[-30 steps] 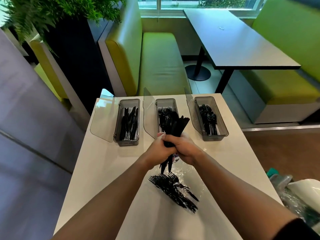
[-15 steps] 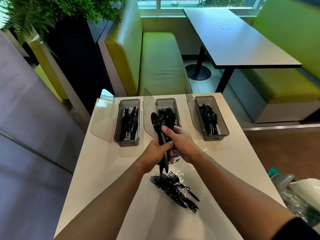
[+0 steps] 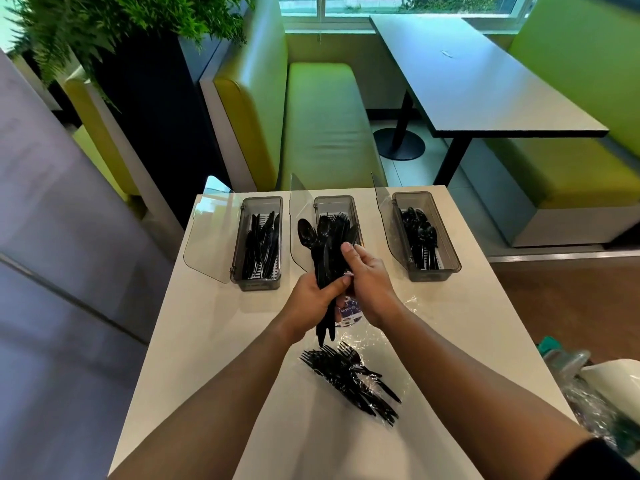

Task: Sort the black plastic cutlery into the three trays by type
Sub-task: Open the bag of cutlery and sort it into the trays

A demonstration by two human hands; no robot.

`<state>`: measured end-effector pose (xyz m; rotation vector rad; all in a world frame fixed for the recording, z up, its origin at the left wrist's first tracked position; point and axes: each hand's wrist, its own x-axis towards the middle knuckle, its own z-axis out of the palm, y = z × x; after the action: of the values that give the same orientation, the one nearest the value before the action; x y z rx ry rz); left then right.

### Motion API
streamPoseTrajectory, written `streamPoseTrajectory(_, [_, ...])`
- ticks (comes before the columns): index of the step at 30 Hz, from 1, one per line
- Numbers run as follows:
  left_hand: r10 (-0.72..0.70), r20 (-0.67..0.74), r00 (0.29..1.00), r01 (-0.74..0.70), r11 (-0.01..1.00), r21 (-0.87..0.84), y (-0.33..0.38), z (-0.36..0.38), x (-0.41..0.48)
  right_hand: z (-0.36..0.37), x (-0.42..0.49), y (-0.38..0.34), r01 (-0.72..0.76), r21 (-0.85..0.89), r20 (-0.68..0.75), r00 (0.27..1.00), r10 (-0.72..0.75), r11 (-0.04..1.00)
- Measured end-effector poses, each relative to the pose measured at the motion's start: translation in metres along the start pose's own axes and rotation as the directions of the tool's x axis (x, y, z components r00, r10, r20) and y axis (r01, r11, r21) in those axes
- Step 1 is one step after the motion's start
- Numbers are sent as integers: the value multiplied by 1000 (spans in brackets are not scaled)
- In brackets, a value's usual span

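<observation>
My left hand (image 3: pixel 313 299) grips a bundle of black spoons (image 3: pixel 320 251) by the handles, bowls pointing up and away, above the white table (image 3: pixel 194 341). My right hand (image 3: pixel 367 282) curls round the same bundle from the right, thumb on the stems. Three smoky trays stand in a row at the far edge: the left tray (image 3: pixel 239 268) holds knives, the middle tray (image 3: pixel 334 202) forks, the right tray (image 3: pixel 450 258) spoons. A pile of black forks (image 3: pixel 349 379) lies on clear plastic wrap (image 3: pixel 415 306) near me.
Each tray's clear lid stands open to its left. Crumpled plastic bags (image 3: pixel 588 379) sit off the table's right edge. Beyond the table are a green bench (image 3: pixel 322 126), a dark table (image 3: pixel 485 81) and a planter (image 3: pixel 114 26).
The bundle has turned over in my hands: a second ago flat handle ends pointed up, now spoon bowls fan out at the top. My right hand has shifted higher along the stems.
</observation>
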<state>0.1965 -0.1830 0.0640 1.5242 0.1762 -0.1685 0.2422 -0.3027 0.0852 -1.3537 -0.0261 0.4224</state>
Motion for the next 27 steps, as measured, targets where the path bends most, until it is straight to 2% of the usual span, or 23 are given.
streamPoseTrajectory(4, [-5, 11, 1000, 4, 1000, 4, 0, -1, 1, 2, 3, -7, 28, 66, -110, 994, -20, 997])
streamPoseTrajectory(10, [-1, 20, 1000, 0, 1000, 30, 2, -2, -3, -3, 7, -15, -41, 100, -118, 992, 53, 994])
streamPoseTrajectory(13, [-2, 34, 999, 2, 1000, 9, 2, -2, -6, -5, 11, -15, -23, 78, -145, 989, 34, 997])
streamPoseTrajectory(17, [-9, 55, 998, 9, 1000, -3, 0, -3, -7, -7, 17, -21, -5, 150, -209, 977, 36, 989])
streamPoseTrajectory(23, [-16, 63, 998, 16, 1000, -5, -1, -5, -7, -12, 19, -25, -57, 197, -117, 990, 81, 979])
streamPoseTrajectory(27, [-10, 66, 998, 9, 1000, 13, -3, -5, -6, -12, 19, -22, -89, 160, -80, 991, 103, 983])
